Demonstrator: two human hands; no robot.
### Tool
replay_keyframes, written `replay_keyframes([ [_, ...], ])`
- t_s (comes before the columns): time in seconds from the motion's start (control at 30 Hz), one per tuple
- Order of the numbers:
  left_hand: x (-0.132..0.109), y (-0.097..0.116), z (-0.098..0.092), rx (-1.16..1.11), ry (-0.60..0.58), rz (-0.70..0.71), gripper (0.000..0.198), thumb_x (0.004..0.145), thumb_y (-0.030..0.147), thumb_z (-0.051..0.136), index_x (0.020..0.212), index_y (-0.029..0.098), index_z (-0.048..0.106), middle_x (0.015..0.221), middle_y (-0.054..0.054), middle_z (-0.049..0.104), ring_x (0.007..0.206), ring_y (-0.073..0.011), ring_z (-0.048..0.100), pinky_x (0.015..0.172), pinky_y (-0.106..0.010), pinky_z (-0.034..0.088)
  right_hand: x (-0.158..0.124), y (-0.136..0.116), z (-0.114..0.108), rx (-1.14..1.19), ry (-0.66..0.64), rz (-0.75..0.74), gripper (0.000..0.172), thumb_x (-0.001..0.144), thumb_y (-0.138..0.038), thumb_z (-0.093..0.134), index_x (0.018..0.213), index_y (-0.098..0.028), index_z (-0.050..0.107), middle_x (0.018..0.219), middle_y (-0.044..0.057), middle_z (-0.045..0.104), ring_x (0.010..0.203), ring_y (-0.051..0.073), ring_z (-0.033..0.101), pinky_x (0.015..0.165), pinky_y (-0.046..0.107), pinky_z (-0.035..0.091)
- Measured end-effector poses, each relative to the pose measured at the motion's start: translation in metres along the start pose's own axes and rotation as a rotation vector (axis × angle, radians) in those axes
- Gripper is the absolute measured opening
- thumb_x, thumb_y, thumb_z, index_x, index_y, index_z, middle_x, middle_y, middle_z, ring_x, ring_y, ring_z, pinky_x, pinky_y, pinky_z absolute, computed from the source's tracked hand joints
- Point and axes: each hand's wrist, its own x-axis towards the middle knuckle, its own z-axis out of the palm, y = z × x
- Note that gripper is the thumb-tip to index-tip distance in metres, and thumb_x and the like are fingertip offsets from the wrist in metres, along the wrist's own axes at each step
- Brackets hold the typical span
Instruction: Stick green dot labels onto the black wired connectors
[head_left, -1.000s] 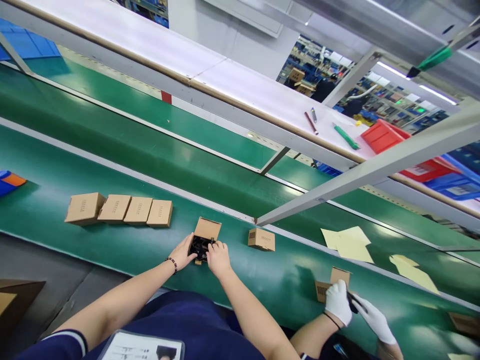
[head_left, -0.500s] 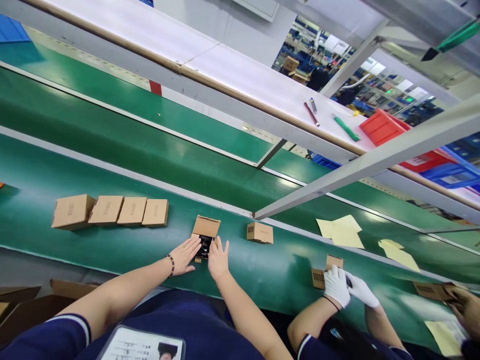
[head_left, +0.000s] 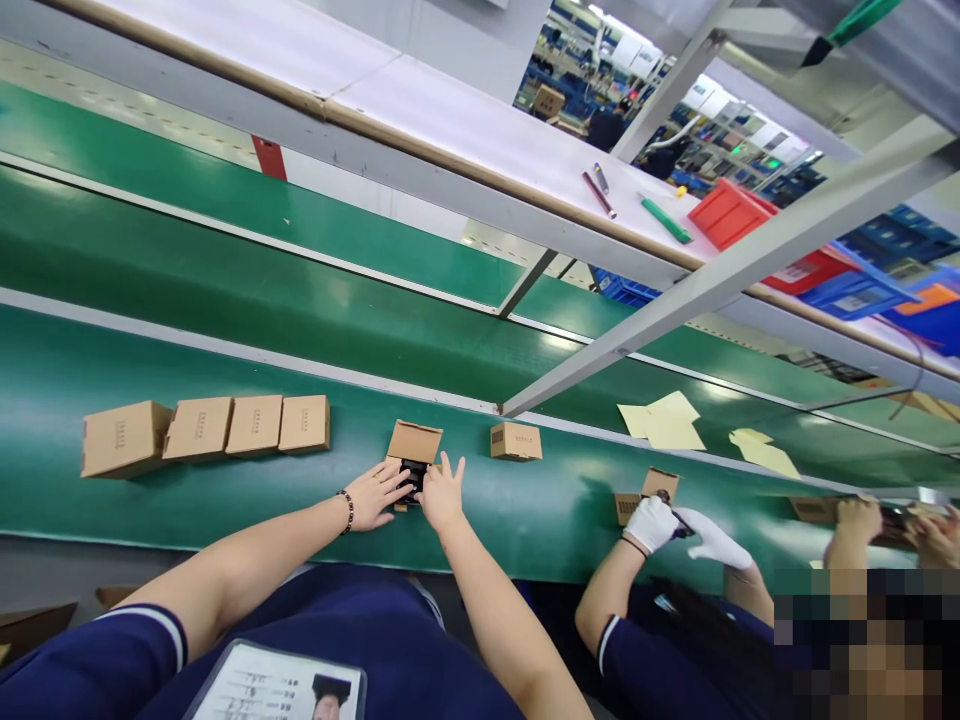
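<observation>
A small cardboard box (head_left: 415,440) stands on the green work surface in front of me with its lid flap raised. Inside it lies a black item (head_left: 412,477) whose kind I cannot make out. From the left, my left hand (head_left: 373,496) reaches over the box, fingers stretched out and resting on the black item's side. My right hand (head_left: 444,494) touches the box's right edge, with its fingers spread. Part of the box's walls is hidden behind both hands.
Several closed cardboard boxes (head_left: 255,424) stand in a row to the left. Another closed box (head_left: 516,441) sits to the right. Further right, a co-worker's white-gloved hands (head_left: 651,524) handle a dark item by an open box. Yellow papers (head_left: 671,420) lie beyond; a slanted metal post (head_left: 622,350) crosses ahead.
My left hand's fingers have moved further over the black item. My right hand stays at the box's right side. The co-worker's gloved hands have come apart, and the view has shifted slightly.
</observation>
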Motion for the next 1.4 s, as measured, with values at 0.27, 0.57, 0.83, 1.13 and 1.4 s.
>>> replay_keyframes([
  [0.27, 0.016, 0.008, -0.001, -0.033, 0.077, -0.103, 0.056, 0.081, 0.046, 0.046, 0.127, 0.014, 0.042, 0.128, -0.010, 0.047, 0.123, -0.0272, 0.032, 0.106, -0.042, 0.015, 0.008, -0.005, 0.000, -0.011, -0.018, 0.035, 0.029, 0.074, -0.027, 0.059, 0.100, -0.016, 0.060, 0.103, 0.012, 0.058, 0.127, 0.032, 0.025, 0.101, 0.059, -0.004],
  [0.57, 0.003, -0.009, 0.015, -0.029, -0.067, 0.020, 0.086, 0.068, 0.043, 0.060, 0.137, 0.013, 0.020, 0.144, -0.011, 0.022, 0.133, -0.0280, 0.010, 0.108, -0.042, 0.009, -0.026, 0.003, 0.014, 0.141, 0.241, 0.183, 0.045, 0.083, -0.025, 0.042, 0.125, -0.011, 0.042, 0.129, 0.016, 0.044, 0.130, 0.027, 0.021, 0.104, 0.052, 0.017],
  [0.83, 0.002, -0.004, 0.011, -0.033, -0.060, 0.061, 0.093, 0.061, 0.029, 0.065, 0.139, 0.019, 0.015, 0.146, -0.011, 0.012, 0.133, -0.0301, 0.006, 0.108, -0.046, 0.013, -0.047, -0.021, 0.040, 0.462, 0.133, 0.135, 0.046, 0.083, -0.024, 0.042, 0.128, -0.017, 0.042, 0.136, 0.009, 0.038, 0.129, 0.024, 0.027, 0.106, 0.042, 0.023],
  [1.13, 0.001, 0.001, -0.001, -0.045, -0.089, 0.122, 0.084, 0.055, 0.015, 0.066, 0.129, 0.038, 0.035, 0.147, -0.003, 0.006, 0.131, -0.0385, 0.004, 0.104, -0.056, 0.013, 0.040, 0.015, 0.023, 0.969, 0.093, 0.398, 0.044, 0.074, -0.025, 0.051, 0.115, -0.014, 0.043, 0.065, 0.000, 0.060, 0.057, 0.014, 0.059, 0.058, 0.030, 0.050],
  [1.4, -0.019, -0.007, -0.014, -0.105, 0.005, 0.220, 0.046, 0.074, 0.022, 0.051, 0.120, 0.026, 0.048, 0.129, -0.008, 0.041, 0.121, -0.0275, 0.035, 0.098, -0.042, 0.033, -0.015, 0.005, 0.019, 0.948, 0.120, 0.223, 0.056, 0.063, -0.029, 0.065, 0.116, -0.021, 0.047, 0.115, 0.009, 0.049, 0.108, 0.022, 0.049, 0.093, 0.038, 0.039],
])
